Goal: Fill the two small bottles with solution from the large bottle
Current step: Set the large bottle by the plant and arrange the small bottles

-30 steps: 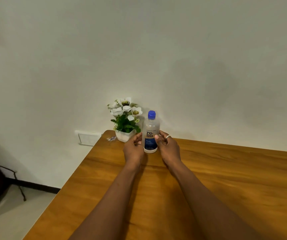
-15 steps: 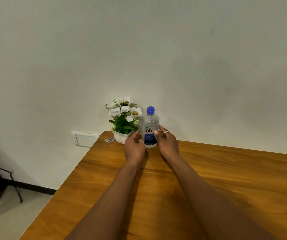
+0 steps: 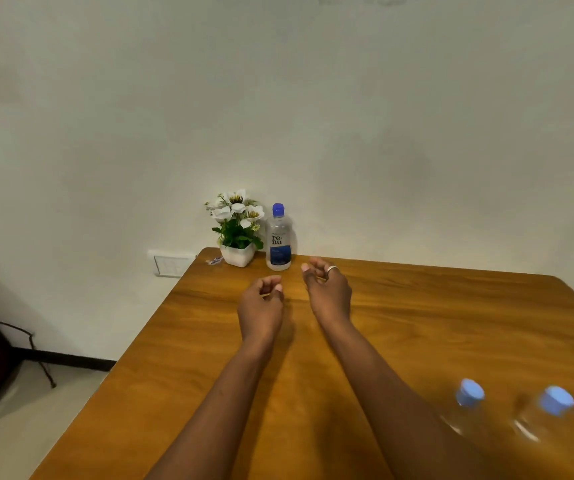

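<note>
Large bottle (image 3: 278,240) standing free, nothing gripped
The left hand (image 3: 260,306) and right hand (image 3: 327,292) hover over the wooden table (image 3: 417,323), fingers loosely curled and empty; the capped large bottle stands upright at the far edge, just beside a potted flower (image 3: 237,237), while a small bottle (image 3: 467,408) and a second small bottle (image 3: 545,417) — both blurred, blue-capped — sit at the near right
</note>
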